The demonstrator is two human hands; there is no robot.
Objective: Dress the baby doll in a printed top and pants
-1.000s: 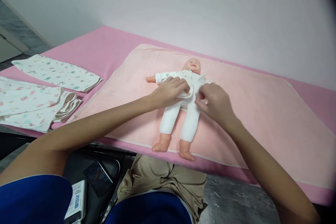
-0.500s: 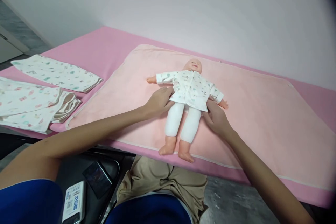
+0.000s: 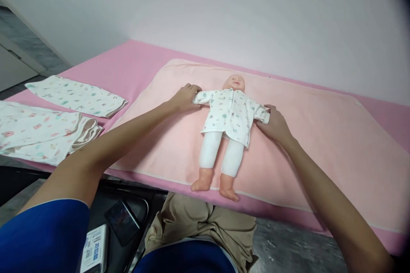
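Observation:
A baby doll (image 3: 210,149) lies on its back on the light pink pad, its bare feet toward me at the near edge. It wears a white printed baby shirt (image 3: 229,113), whose hem lies over the tops of its white cloth legs. At the sleeve end on the left, my left hand (image 3: 187,97) is closed around the cuff and hides the doll's hand. My right hand (image 3: 277,123) grips the opposite sleeve cuff, the thumb below and fingers above, covering that doll hand too.
The peach pad (image 3: 320,145) covers much of a pink bed surface (image 3: 112,59) against a white wall. Folded printed baby clothes (image 3: 38,130) and another printed garment (image 3: 77,96) lie at the left. Below, a black chair holds a phone (image 3: 122,222) and a white box (image 3: 95,249).
Both hands have moved from the shirt's lower sides up and outward to the sleeve cuffs. The shirt hem hangs lower on the legs. The view has shifted slightly.

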